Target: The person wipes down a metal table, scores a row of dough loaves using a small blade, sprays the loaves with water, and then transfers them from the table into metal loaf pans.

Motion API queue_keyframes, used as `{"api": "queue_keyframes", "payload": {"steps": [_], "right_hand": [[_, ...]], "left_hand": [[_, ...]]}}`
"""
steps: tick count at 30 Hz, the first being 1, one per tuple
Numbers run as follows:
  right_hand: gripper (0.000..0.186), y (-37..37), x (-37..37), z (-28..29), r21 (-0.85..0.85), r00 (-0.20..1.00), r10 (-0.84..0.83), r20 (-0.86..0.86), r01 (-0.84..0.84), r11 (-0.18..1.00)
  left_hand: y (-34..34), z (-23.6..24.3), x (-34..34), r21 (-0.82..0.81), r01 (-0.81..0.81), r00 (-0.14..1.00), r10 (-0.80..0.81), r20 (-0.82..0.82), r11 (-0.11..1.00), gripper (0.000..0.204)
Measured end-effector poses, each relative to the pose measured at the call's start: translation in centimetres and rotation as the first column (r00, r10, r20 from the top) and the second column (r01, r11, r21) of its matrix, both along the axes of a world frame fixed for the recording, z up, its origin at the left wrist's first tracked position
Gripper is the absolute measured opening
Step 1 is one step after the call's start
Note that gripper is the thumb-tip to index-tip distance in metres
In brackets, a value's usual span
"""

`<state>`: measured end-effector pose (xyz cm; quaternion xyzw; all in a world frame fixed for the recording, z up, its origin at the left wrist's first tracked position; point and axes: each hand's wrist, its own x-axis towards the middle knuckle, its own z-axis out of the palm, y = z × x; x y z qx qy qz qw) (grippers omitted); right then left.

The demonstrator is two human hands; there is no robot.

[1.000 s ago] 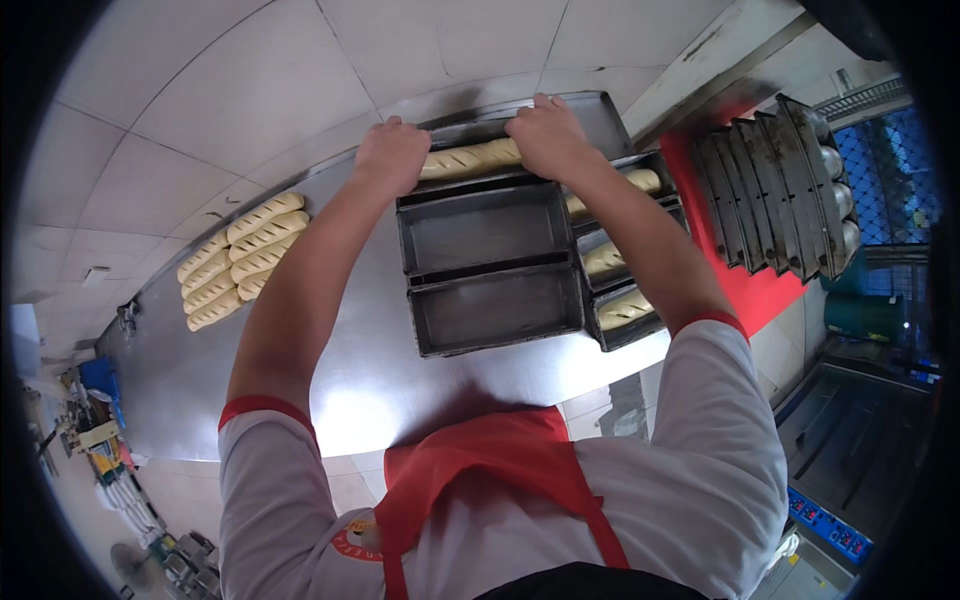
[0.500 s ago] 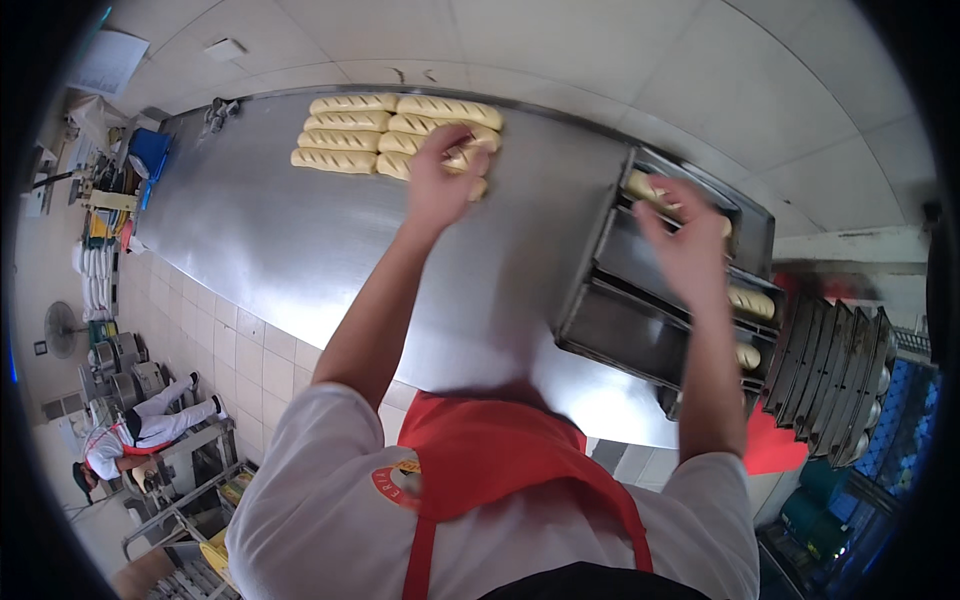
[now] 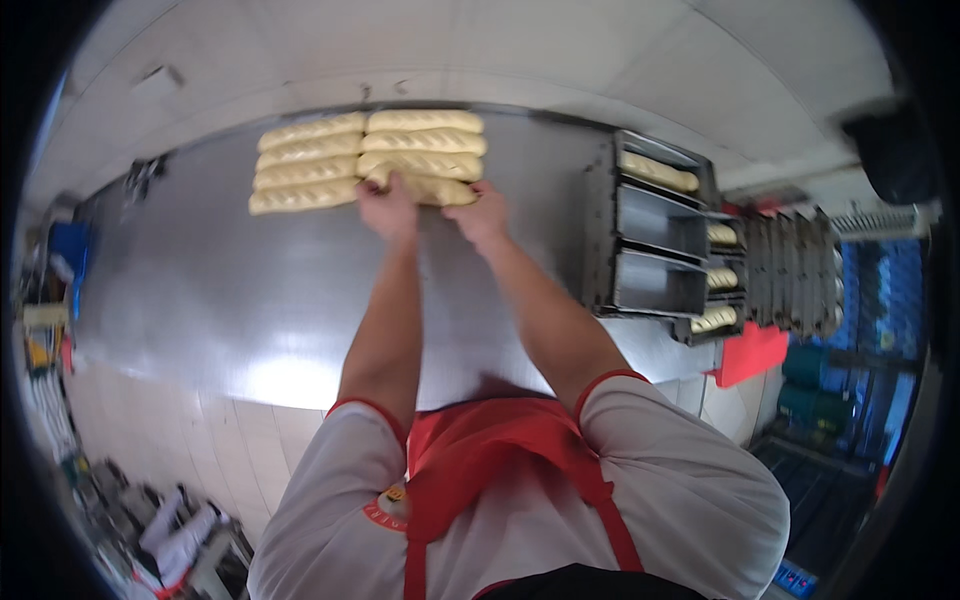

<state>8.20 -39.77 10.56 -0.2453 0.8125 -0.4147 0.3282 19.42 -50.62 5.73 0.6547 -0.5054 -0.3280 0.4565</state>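
Hands (image 3: 388,208) in close at the near edge of the batch, and both are on one pale dough loaf (image 3: 437,190)! Left hand (image 3: 388,208) has the loaf's left end, fingers half-curled around it, thumb to the near side. Right hand (image 3: 482,213) takes the other end with a similar half-closed curl. Lifted, or resting on the metal counter (image 3: 540,200)? Can't tell from here. It's the nearest of the right-hand column, with three more loaves (image 3: 425,142) lined up behind it. Close alongside, the left-hand column (image 3: 308,170) shows four, slashes across their tops.

Over to the right, well apart from the hands, a dark triple pan (image 3: 597,240): a single loaf (image 3: 658,172) in its far compartment, bare metal in the middle and near ones. Just beyond, a second pan (image 3: 686,332) carries three loaves (image 3: 720,278), and past that comes a stack of dark pans (image 3: 790,270), a red panel (image 3: 750,357) just below. Lower left, blurred: another person's legs (image 3: 180,530).
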Motion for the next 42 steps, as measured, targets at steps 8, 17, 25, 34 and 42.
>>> {"api": "queue_keyframes", "payload": {"steps": [8, 17, 25, 34, 42], "right_hand": [[0.056, 9.5, -8.9, 15.3, 0.074, 0.920, 0.270, -0.284, -0.260, 0.963], [0.045, 28.9, -29.3, 21.7, 0.146, 0.868, 0.277, -0.412, -0.237, 0.960], [0.032, 31.4, -33.9, 14.5, 0.511, 0.363, 0.597, -0.715, -0.312, 0.801], [0.023, 28.9, -32.7, 14.5, 0.699, 0.229, 0.719, -0.656, -0.173, 0.693], [0.028, 19.7, -7.8, 16.7, -0.460, 0.915, 0.272, -0.298, -0.388, 0.799]], "left_hand": [[5.8, 16.7, -0.1, -0.162, 0.545, 0.672, -0.544, -0.502, 0.823, 0.044], [16.2, 21.0, -17.9, -0.095, 0.979, 0.187, -0.979, 0.085, 0.179, 0.047], [20.0, 18.5, -24.6, 0.167, 0.986, -0.131, -0.539, 0.832, 0.018, 0.041], [19.8, 18.8, -23.4, 0.271, 0.962, -0.231, -0.449, 0.863, 0.027, 0.047], [5.0, 7.8, 4.8, -0.186, 0.446, 0.893, -0.423, 0.154, 0.875, 0.041]]}}
